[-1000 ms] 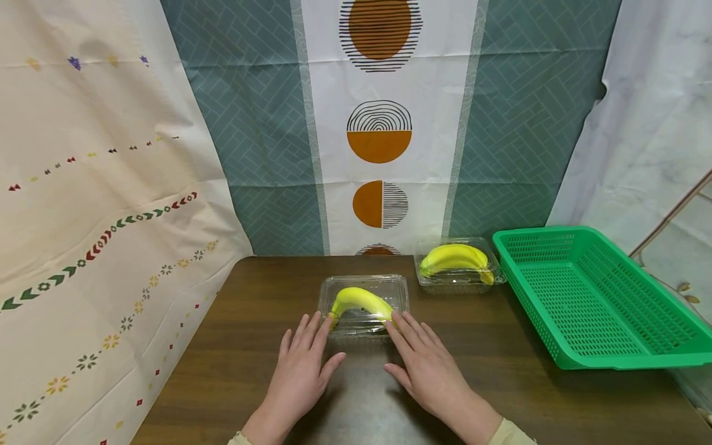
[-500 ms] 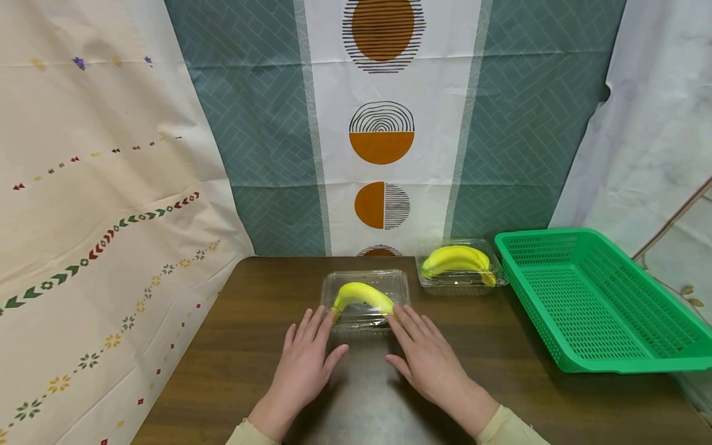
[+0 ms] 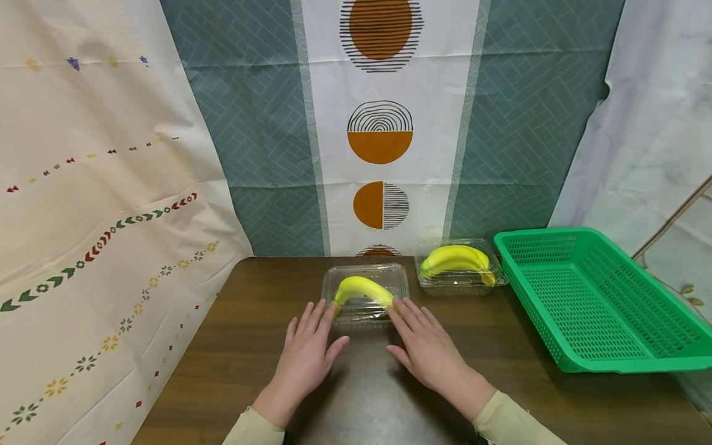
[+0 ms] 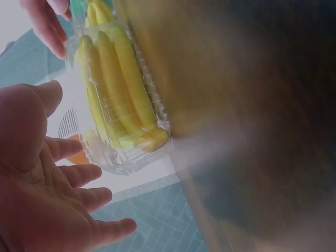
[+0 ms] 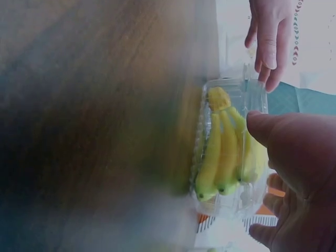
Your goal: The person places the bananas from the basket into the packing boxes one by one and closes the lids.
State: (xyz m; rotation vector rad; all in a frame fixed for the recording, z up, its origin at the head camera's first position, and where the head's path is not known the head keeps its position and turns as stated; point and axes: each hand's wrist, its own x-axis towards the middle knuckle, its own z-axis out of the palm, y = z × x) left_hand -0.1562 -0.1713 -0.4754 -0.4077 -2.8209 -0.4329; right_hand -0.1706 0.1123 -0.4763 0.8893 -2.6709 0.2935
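Observation:
A clear plastic clamshell box (image 3: 394, 279) with its lid down lies on the table in front of me. Inside it is a bunch of bananas (image 3: 364, 288), several of them visible through the side in the left wrist view. My left hand (image 3: 305, 353) has its fingers extended, the tips at the box's near left corner. At the near right corner, the fingertips of my right hand (image 3: 431, 350) lie on or against the lid edge, fingers also straight. Neither hand curls round the box. Exact fingertip contact is hard to tell.
Behind and to the right stands a second clear box (image 3: 434, 285) holding bananas (image 3: 455, 258). A green perforated plastic basket (image 3: 562, 358) sits beside it at the table's right. Patterned cloths hang along the back and sides of the brown wooden table (image 3: 222, 364).
The near box has slid a little away from me toward the back of the table, with both hands moving forward along with it. The second box and basket keep their places.

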